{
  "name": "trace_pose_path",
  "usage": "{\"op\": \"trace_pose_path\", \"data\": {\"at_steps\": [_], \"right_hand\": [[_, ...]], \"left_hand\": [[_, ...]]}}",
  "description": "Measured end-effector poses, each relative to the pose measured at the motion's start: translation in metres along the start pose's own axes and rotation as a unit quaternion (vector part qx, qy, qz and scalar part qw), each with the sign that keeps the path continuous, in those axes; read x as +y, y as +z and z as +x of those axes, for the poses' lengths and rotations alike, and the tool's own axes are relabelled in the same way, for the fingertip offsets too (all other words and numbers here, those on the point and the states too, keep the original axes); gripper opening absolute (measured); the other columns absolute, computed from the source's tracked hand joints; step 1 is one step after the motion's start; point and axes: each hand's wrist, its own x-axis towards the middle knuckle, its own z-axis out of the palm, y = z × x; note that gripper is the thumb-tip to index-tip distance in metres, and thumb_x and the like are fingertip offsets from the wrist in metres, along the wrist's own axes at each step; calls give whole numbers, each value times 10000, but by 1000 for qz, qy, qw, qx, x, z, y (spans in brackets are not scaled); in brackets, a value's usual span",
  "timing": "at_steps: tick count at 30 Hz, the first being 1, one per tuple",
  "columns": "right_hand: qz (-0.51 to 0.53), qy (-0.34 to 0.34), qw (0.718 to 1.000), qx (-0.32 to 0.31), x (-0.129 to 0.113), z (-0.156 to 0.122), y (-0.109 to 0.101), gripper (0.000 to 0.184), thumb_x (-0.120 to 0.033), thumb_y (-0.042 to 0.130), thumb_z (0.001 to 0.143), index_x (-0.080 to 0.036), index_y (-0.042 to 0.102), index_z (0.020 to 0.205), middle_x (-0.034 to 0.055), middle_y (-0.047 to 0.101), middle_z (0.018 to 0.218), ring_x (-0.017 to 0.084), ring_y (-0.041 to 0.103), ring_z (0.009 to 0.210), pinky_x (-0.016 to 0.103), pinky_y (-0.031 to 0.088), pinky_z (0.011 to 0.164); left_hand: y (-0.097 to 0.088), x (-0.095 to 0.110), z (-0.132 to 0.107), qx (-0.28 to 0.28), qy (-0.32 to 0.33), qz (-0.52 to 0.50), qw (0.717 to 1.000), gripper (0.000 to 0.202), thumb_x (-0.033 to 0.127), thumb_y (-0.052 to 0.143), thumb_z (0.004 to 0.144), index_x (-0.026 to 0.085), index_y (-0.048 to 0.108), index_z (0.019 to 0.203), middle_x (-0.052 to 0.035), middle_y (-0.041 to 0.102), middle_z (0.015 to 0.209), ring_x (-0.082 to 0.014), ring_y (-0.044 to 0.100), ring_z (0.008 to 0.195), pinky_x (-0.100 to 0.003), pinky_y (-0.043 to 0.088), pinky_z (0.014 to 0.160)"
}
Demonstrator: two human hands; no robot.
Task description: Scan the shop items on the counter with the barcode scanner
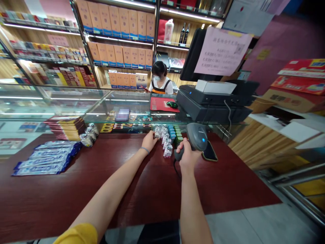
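Note:
My right hand (188,156) is wrapped round the handle of a dark grey barcode scanner (197,136), whose blue light is lit. Its cable hangs down toward the table. My left hand (149,141), with a band on the wrist, reaches to the far end of a row of small clear jars with silvery lids (167,149). The fingers close on the side of a small jar (157,130) there; the fingertips are partly hidden. Beside that row stand blue-topped containers (172,132) and green-topped containers (178,135).
A phone (210,151) lies right of the scanner on the dark red table (122,196). At left are blue-white packets (48,157), stacked boxes (66,127) and more jars (89,134). Behind are a glass counter (99,101), a register (210,101) and a seated person (161,83).

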Motion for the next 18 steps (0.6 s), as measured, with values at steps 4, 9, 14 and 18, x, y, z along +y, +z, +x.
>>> {"op": "trace_pose_path", "data": {"at_steps": [4,9,14,18], "right_hand": [[-31,-14,999,-14,2,-3,1,310,-364,736,780,-210,502,648,-76,517,465,94,458,360,233,401,398],[-42,-26,997,-54,0,-12,4,310,-368,762,785,-213,527,654,-65,531,488,112,466,376,254,397,398],[-88,-33,988,-119,-2,-28,10,336,-370,756,797,-211,539,596,-34,543,489,126,492,408,270,422,427],[-165,-76,962,-205,2,-43,17,364,-367,726,811,-206,552,536,-1,556,479,138,523,427,289,469,479]], "left_hand": [[-1,-5,-3,30,8,-66,997,466,143,816,744,152,575,1144,-117,690,1105,-239,669,1037,-376,525,931],[-43,-10,-20,98,19,-127,987,470,165,797,769,171,579,1184,-118,643,1185,-210,661,989,-344,566,828],[-136,-28,-51,202,47,-87,974,262,223,703,864,196,625,1113,-67,674,1053,-163,669,851,-296,552,751],[-211,-61,-75,315,58,7,947,230,288,674,894,197,637,1102,-52,662,965,-173,645,852,-310,545,784]]}}
